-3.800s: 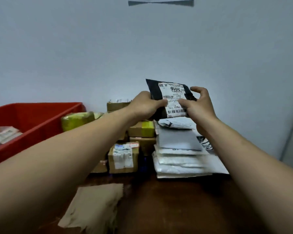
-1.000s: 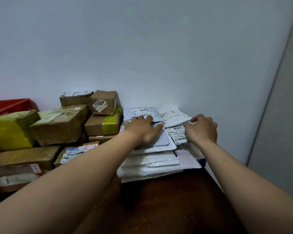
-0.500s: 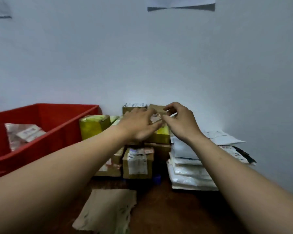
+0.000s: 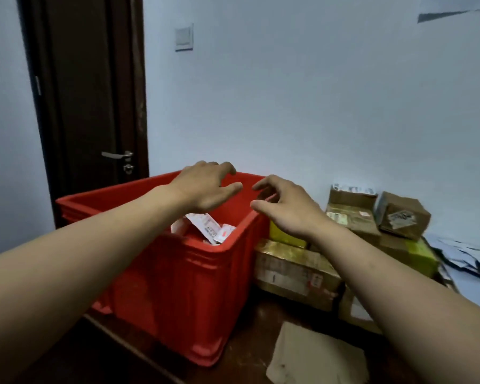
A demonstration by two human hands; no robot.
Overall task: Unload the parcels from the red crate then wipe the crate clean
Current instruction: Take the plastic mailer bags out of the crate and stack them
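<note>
The red crate (image 4: 183,289) stands on the dark table at centre left, and parcels with white labels (image 4: 208,227) show inside it. My left hand (image 4: 205,187) hovers over the crate's opening, fingers loosely spread, holding nothing. My right hand (image 4: 286,206) hangs over the crate's right rim, fingers relaxed and empty. To the right of the crate sit stacked cardboard parcels (image 4: 294,270), some wrapped in yellow tape, and a pile of white mailer bags (image 4: 471,259) at the far right.
A beige cloth (image 4: 316,358) lies on the table in front of the parcels. A dark door (image 4: 89,101) with a metal handle is behind the crate. The white wall runs close behind the table.
Both hands have left the parcel stacks and swung left to above the crate. The view has turned left, bringing the whole crate and the door into sight.
</note>
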